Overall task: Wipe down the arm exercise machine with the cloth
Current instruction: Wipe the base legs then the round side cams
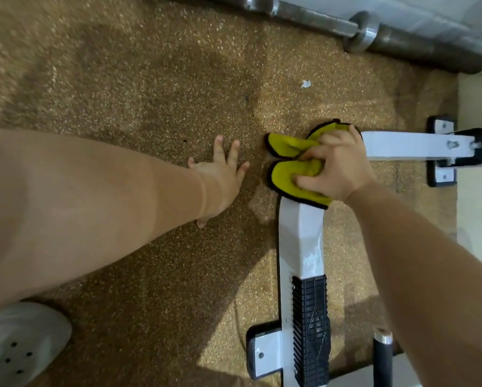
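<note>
Right hand (336,166), fingers clamped on the cloth (293,174), wipes the frame (301,238) corner joint — left hand (220,177), fingers spread, braces on the floor (122,79) — both rails apparently remain.

Floor (139,79): brown speckled surface, partly in shadow.
Barbell (401,40): grey metal, lies on the floor along the far edge, next to the wall.
Scrap (305,84): small, white, lies loose between barbell and frame.
Machine base frame (301,236): two white beams meeting at an angle, resting on the floor.
Foot plates (442,152): black and white, at the beam ends, flat on the floor.
Left hand (220,177): palm down, fingers spread, pressed on the floor just beside the frame.
Shoe (19,342): white, perforated, near left corner.
</note>
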